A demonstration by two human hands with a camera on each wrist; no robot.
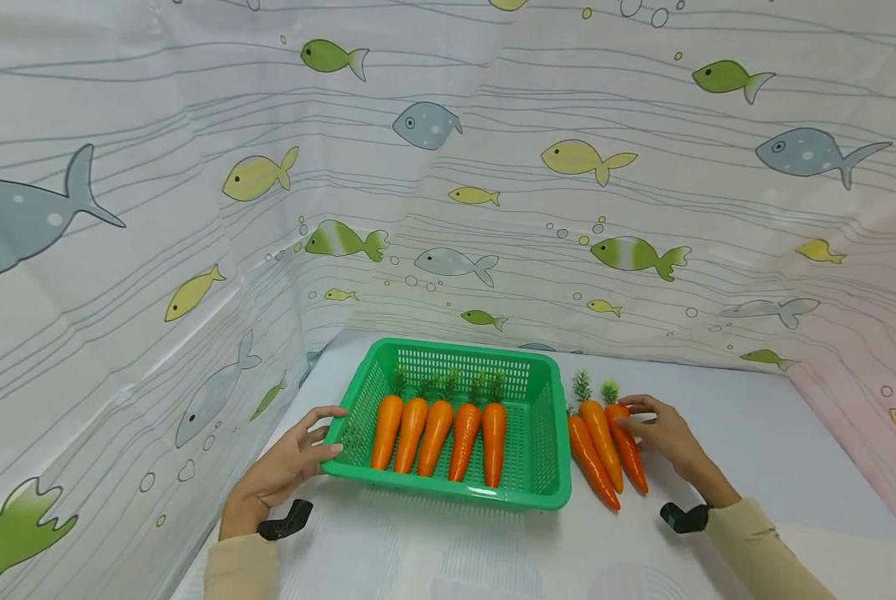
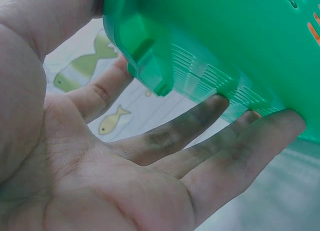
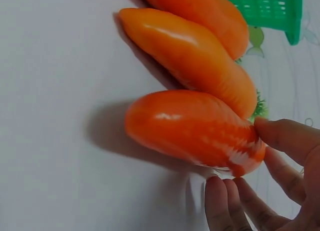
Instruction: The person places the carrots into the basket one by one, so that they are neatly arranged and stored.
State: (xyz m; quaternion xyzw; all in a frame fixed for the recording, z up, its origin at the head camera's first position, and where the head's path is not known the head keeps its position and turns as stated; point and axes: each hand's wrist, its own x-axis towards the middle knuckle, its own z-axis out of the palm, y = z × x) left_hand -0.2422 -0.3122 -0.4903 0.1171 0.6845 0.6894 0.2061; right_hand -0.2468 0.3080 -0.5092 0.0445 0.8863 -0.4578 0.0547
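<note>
A green plastic basket [image 1: 448, 497] holds several orange carrots [image 1: 437, 433] with green tufts, lying side by side. My left hand [image 1: 292, 458] grips the basket's left side. In the left wrist view the thumb lies at the rim and the fingers [image 2: 250, 151] reach along the outer wall. To the right of the basket, three more carrots lie on the table. My right hand [image 1: 661, 433] pinches the rightmost carrot [image 3: 190, 128] near its tufted end, thumb on one side and fingertips on the other. The middle carrot [image 3: 190, 56] lies beside it.
A white-covered table [image 1: 718, 408] lies under everything. Behind it and at the sides hangs a pale curtain [image 1: 538, 225] printed with fish and wavy lines. Each wrist wears a black device, one at the left wrist [image 1: 286, 521] and one at the right [image 1: 683, 517].
</note>
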